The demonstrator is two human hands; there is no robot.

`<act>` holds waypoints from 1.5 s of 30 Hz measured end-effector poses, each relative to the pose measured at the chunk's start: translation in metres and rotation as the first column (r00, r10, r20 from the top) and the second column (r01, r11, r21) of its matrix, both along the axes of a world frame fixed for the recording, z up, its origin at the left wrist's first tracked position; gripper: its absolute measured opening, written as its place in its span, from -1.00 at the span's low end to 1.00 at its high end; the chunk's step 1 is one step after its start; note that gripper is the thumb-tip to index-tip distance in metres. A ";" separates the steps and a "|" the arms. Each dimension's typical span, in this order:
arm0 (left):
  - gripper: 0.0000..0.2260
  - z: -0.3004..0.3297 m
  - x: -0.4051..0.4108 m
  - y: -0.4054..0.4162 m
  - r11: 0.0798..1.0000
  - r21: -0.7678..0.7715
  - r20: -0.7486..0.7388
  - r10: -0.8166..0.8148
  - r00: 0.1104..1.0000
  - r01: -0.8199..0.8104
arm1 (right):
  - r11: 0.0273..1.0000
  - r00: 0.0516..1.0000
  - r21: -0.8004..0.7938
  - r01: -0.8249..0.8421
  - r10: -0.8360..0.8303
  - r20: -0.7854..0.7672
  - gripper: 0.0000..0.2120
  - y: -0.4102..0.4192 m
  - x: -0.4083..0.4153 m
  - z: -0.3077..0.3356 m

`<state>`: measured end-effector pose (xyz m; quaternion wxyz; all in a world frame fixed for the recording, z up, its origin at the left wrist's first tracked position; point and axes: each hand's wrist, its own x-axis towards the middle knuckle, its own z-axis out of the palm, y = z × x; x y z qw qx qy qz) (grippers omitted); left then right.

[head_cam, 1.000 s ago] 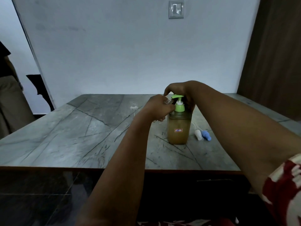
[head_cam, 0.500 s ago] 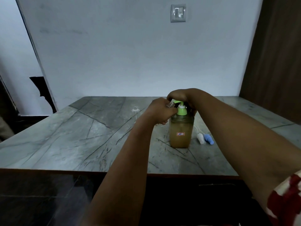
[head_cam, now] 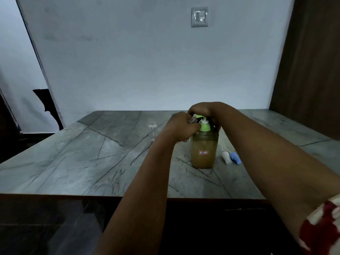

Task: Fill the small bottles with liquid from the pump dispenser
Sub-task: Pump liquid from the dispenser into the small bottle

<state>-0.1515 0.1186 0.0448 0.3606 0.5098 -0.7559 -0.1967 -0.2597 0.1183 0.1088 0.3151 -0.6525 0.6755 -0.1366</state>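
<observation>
The right hand lies curled over the green pump of the dispenser. The left hand grips a small bottle at the spout.

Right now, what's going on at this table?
A person is filling a small clear bottle from a pump dispenser of brownish liquid. The left hand holds the bottle's mouth up to the green nozzle, while the right hand rests on top of the pump head. Another clear bottle, uncapped, stands on the marble table, and a white cap and a blue cap lie beside the dispenser.
</observation>
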 end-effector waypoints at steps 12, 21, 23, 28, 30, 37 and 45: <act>-0.79 -0.013 -0.003 0.001 0.991 -0.124 -0.093 0.033 0.995 -0.044 | 0.993 0.975 0.111 0.039 -0.062 0.211 -0.71 -0.010 -0.008 -0.001; -0.84 -0.026 -0.010 -0.007 0.942 -0.331 -0.036 0.041 0.999 -0.051 | 0.996 0.969 0.083 0.034 -0.053 0.241 -0.80 -0.022 -0.010 -0.004; -0.85 -0.028 -0.011 -0.010 0.931 -0.357 -0.067 0.051 0.997 -0.071 | 0.996 0.964 0.082 0.020 -0.041 0.264 -0.81 -0.027 -0.011 -0.006; -0.83 -0.037 -0.014 -0.013 0.899 -0.426 -0.144 0.044 0.989 -0.103 | 0.996 0.948 0.079 0.029 -0.052 0.313 -0.80 -0.037 -0.015 -0.009; -0.84 -0.038 -0.013 -0.014 0.900 -0.419 -0.153 0.056 0.987 -0.116 | 0.995 0.937 0.095 0.039 -0.070 0.343 -0.73 -0.039 -0.016 -0.009; -0.86 -0.031 -0.013 -0.009 0.914 -0.392 -0.041 0.098 0.994 -0.106 | 0.988 0.699 0.053 0.143 -0.139 0.701 -0.58 -0.039 -0.041 -0.030; -0.82 -0.036 -0.020 0.000 0.906 -0.358 -0.115 0.197 0.974 -0.226 | 0.907 0.444 -0.080 0.414 -0.124 0.887 -0.75 -0.018 -0.039 -0.087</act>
